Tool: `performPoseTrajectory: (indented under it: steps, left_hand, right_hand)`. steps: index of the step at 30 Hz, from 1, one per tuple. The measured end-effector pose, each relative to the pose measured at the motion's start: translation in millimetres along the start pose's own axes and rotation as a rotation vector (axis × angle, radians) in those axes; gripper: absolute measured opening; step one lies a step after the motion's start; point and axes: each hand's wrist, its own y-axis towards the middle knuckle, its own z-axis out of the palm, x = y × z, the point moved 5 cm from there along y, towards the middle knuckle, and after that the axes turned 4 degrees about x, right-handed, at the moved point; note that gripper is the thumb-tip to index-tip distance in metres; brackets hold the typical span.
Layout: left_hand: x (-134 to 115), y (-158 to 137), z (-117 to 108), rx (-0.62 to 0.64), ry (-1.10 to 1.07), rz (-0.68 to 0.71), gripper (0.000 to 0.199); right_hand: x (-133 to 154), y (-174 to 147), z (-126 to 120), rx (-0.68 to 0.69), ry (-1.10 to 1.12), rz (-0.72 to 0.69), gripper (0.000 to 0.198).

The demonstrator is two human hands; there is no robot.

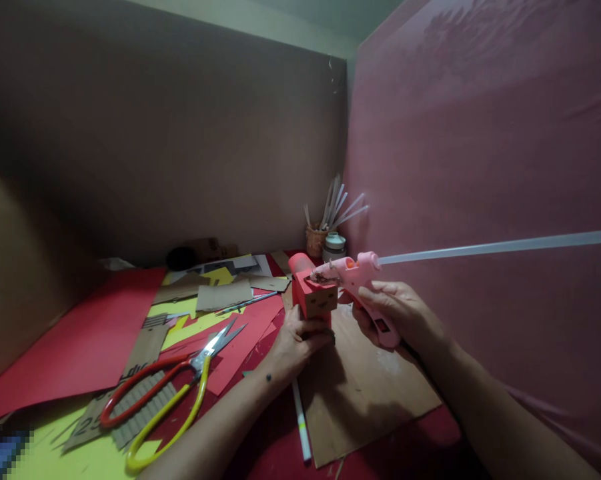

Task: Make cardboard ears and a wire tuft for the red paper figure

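My right hand (397, 310) is wrapped round the handle of a pink glue gun (365, 287), and a long clear glue stick (500, 247) juts out of its back to the right. The gun's nozzle rests at the top of a small red paper figure (307, 293) with a box-shaped head. A brown front panel on that head carries small dark marks like a face. Closed round the lower part of the figure is my left hand (300, 340), which holds it upright over a brown board (365, 387). Whether the nozzle touches the paper, I cannot tell.
Large scissors (180, 387) with red and yellow handles lie open at the left on cardboard and yellow paper. A red sheet (95, 333) is further left. A white pen (301, 423) lies by the board. Behind stand a pot (316, 239) of glue sticks and a jar (335, 245).
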Motion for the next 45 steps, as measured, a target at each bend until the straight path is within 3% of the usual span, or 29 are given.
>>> performPoseTrajectory:
  steps: [6,16,29,45]
  left_hand:
    - [5.6,-0.3,0.9,-0.006,0.003,-0.007,0.011]
    - [-8.2,-0.2,-0.5,0.023,0.019,0.004,0.008]
    - [2.7,-0.8,1.0,-0.013,0.020,0.023,0.007]
    - [-9.4,0.0,-0.2,0.008,0.034,-0.026,0.007]
  right_hand:
    - [-3.7,-0.9,-9.2,-0.061,-0.012,-0.023,0.038]
    - [-2.2,0.3,2.5,0.037,0.004,-0.036,0.034]
    - [-0.8,-5.6,-10.7,-0.052,-0.071,-0.010,0.039]
    - [2.0,-0.2,2.3,0.047,-0.045,-0.080,0.035]
